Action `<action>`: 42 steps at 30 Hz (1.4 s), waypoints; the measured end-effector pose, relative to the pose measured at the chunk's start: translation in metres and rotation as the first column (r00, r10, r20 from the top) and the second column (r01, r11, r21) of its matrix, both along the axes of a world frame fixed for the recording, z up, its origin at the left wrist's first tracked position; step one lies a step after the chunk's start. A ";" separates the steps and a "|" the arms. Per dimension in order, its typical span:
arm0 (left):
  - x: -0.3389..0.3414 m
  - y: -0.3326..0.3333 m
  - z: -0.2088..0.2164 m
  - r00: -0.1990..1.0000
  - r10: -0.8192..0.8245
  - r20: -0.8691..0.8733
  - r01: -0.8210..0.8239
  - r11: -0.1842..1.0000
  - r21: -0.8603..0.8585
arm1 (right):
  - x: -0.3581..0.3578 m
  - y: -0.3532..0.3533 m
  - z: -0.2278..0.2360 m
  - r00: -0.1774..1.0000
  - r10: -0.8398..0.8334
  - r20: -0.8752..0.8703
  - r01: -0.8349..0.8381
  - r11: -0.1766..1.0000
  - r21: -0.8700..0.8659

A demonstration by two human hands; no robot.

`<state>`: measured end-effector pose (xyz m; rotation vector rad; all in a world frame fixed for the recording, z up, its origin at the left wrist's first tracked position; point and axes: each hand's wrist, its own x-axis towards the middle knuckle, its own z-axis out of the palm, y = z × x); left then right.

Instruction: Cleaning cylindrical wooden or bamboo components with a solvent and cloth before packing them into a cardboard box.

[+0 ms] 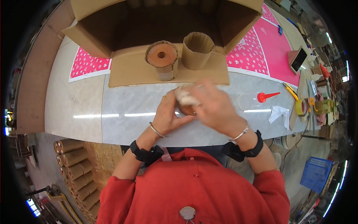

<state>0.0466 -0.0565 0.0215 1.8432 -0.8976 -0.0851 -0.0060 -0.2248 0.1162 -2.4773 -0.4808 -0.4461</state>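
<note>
Low over the table, my left hand [166, 115] curves round the side of an orange-brown round piece [187, 109], thumb along its near edge. My right hand [215, 107] is smeared by motion and presses a bunched whitish cloth [185, 96] onto the top of that piece. Much of the piece is hidden under the cloth and fingers. Just beyond, on a cardboard flap, a corrugated cardboard sleeve [172, 71] stands upright around an orange-brown cylinder [153, 56] with a centre hole. To its right stands an open corrugated sleeve [197, 59].
A large open cardboard box [121, 63] fills the far side, over pink printed sheets [257, 56]. On the right are a clear bottle with a red spout [262, 97], a white cloth [279, 116], a yellow cutter [291, 92] and a tape roll [301, 106].
</note>
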 end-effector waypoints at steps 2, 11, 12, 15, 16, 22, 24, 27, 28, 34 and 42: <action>0.002 0.000 -0.001 0.996 0.006 0.085 -0.009 1.000 0.028 | -0.013 0.007 -0.009 0.999 0.015 -0.051 -0.023 0.988 -0.153; -0.003 0.000 0.003 0.995 0.045 0.084 -0.056 0.990 0.130 | -0.062 -0.051 -0.006 0.971 -0.235 0.052 0.241 0.956 -0.170; -0.003 0.001 -0.001 0.995 0.049 0.090 -0.056 0.995 0.078 | -0.060 -0.032 -0.009 0.968 -0.245 0.047 0.249 0.954 -0.165; 0.002 0.000 -0.009 0.990 0.059 0.126 -0.063 0.998 0.029 | -0.048 -0.003 -0.015 0.988 -0.014 0.156 0.040 0.986 -0.161; 0.002 0.001 -0.009 0.986 0.073 0.153 -0.079 0.996 0.035 | -0.048 -0.008 -0.025 0.988 0.009 0.152 0.018 0.984 -0.176; -0.004 -0.005 0.003 0.996 0.084 0.017 -0.085 0.987 0.136 | -0.073 -0.067 -0.050 0.970 -0.243 -0.019 0.238 0.961 -0.143; -0.003 -0.006 0.013 0.998 0.067 0.013 -0.068 0.986 0.150 | -0.086 -0.076 -0.056 0.951 -0.288 -0.110 0.281 0.957 -0.076; -0.002 -0.005 0.038 0.994 0.037 0.107 -0.058 0.979 0.198 | -0.099 -0.076 -0.056 0.914 -0.376 -0.151 0.389 0.919 0.067; -0.001 -0.005 0.047 0.978 0.016 0.206 -0.063 0.973 0.221 | -0.101 -0.077 -0.058 0.898 -0.400 -0.183 0.419 0.905 0.078; 0.016 -0.023 0.073 0.968 -0.185 0.171 0.083 0.875 0.478 | -0.100 -0.076 -0.063 0.903 -0.391 -0.177 0.418 0.896 0.154; -0.014 -0.003 0.035 0.889 0.186 -0.419 -0.179 0.982 0.056 | -0.053 -0.047 -0.053 0.926 -0.374 0.047 0.334 0.873 0.356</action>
